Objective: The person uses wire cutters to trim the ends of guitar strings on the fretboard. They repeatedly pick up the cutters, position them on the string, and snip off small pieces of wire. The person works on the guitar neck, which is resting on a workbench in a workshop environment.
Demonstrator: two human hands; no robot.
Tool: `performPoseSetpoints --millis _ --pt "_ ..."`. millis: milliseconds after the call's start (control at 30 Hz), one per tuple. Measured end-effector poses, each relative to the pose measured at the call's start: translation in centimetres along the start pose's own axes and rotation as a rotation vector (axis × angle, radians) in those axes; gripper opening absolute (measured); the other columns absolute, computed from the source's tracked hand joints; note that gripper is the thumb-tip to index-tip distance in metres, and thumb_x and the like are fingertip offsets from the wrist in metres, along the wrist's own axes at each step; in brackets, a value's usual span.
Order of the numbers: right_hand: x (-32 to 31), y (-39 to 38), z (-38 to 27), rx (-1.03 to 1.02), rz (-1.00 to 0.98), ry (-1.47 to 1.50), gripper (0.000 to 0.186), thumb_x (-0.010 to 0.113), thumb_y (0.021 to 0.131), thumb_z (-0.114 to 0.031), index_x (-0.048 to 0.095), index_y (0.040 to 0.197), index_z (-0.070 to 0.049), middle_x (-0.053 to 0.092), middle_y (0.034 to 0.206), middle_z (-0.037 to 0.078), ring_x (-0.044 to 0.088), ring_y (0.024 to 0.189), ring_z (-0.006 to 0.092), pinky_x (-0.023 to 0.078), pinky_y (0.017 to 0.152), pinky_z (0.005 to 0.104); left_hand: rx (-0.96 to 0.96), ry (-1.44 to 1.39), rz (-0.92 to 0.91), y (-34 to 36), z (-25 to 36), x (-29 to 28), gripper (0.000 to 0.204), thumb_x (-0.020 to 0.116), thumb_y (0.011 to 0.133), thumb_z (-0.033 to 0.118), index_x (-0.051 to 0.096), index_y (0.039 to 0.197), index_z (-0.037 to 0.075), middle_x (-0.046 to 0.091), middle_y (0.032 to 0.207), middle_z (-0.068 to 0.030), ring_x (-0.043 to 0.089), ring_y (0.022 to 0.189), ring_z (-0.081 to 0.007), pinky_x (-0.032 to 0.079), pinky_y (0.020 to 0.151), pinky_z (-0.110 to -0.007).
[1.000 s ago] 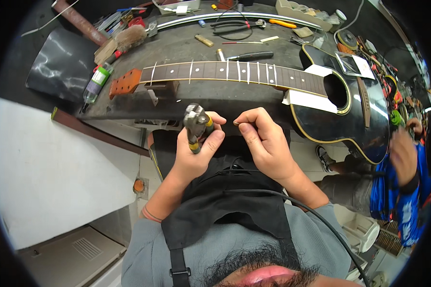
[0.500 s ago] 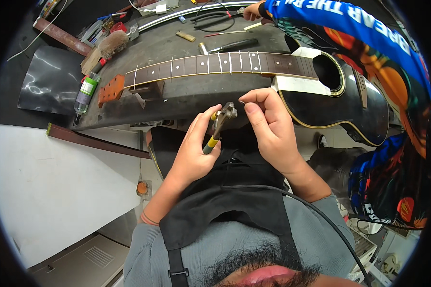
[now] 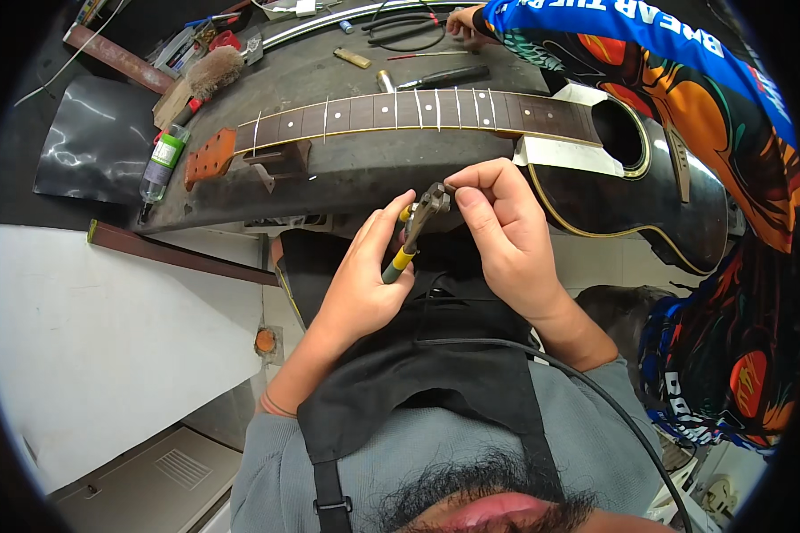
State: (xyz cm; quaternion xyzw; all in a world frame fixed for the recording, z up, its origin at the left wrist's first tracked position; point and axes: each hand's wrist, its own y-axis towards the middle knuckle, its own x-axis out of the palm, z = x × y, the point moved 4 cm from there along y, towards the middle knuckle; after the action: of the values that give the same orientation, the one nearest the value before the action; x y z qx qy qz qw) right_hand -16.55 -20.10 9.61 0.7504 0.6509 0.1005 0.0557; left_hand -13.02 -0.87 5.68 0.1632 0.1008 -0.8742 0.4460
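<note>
My left hand (image 3: pixel 364 275) is closed round a pair of pliers (image 3: pixel 409 244) with yellow and dark grips, the jaws pointing up and away from me. Right beside the jaws, my right hand (image 3: pixel 507 235) pinches a short, thin sliver between thumb and forefinger, mostly hidden by the fingertips. Whether the sliver sits in the jaws, I cannot tell. Just beyond both hands lies a black acoustic guitar (image 3: pixel 596 209), its neck to the left. Pale, raised frets cross part of its dark fingerboard (image 3: pixel 360 114). White tape (image 3: pixel 569 158) covers the top beside the sound hole.
A hammer (image 3: pixel 440 78), a brush (image 3: pixel 213 73) and a green-labelled bottle (image 3: pixel 162 164) rest on the dark bench (image 3: pixel 329 182). A support block (image 3: pixel 280 160) stands under the neck. At the right, a person in a colourful sleeve (image 3: pixel 631 53) reaches over the bench's far side.
My right fingertips and the plier jaws have come closer together. The other person's arm and body have shifted slightly.
</note>
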Motion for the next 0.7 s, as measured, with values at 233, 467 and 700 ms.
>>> performPoseSetpoints --millis 233,467,700 --pt "-0.17 -0.04 0.18 0.002 0.012 0.02 0.014 0.057 0.116 -0.008 0.062 0.124 0.003 0.071 0.106 0.005 0.065 0.097 0.0064 0.053 0.086 0.0244 0.022 0.017 -0.004 0.32 -0.35 0.37 0.086 0.063 0.086 -0.007 0.043 0.168 0.009 0.06 0.127 -0.0129 0.062 0.116 -0.027 0.049 0.111 -0.038" --pt "-0.33 0.02 0.44 -0.005 0.019 0.005 0.013 0.057 0.116 -0.006 0.062 0.124 0.003 0.07 0.108 0.004 0.064 0.098 0.0067 0.053 0.088 0.0246 0.005 0.002 -0.024 0.24 -0.15 0.25 0.092 0.062 0.083 -0.008 0.04 0.171 0.007 0.06 0.127 -0.0142 0.062 0.117 -0.0281 0.048 0.112 -0.038" --pt "-0.44 -0.02 0.84 -0.012 0.028 0.006 0.013 0.058 0.115 -0.006 0.063 0.124 0.003 0.07 0.107 0.004 0.063 0.097 0.006 0.053 0.087 0.0245 0.003 -0.036 -0.018 0.08 -0.39 0.67 0.089 0.056 0.086 -0.01 0.04 0.172 0.007 0.06 0.125 -0.0106 0.06 0.113 -0.0207 0.05 0.109 -0.035"
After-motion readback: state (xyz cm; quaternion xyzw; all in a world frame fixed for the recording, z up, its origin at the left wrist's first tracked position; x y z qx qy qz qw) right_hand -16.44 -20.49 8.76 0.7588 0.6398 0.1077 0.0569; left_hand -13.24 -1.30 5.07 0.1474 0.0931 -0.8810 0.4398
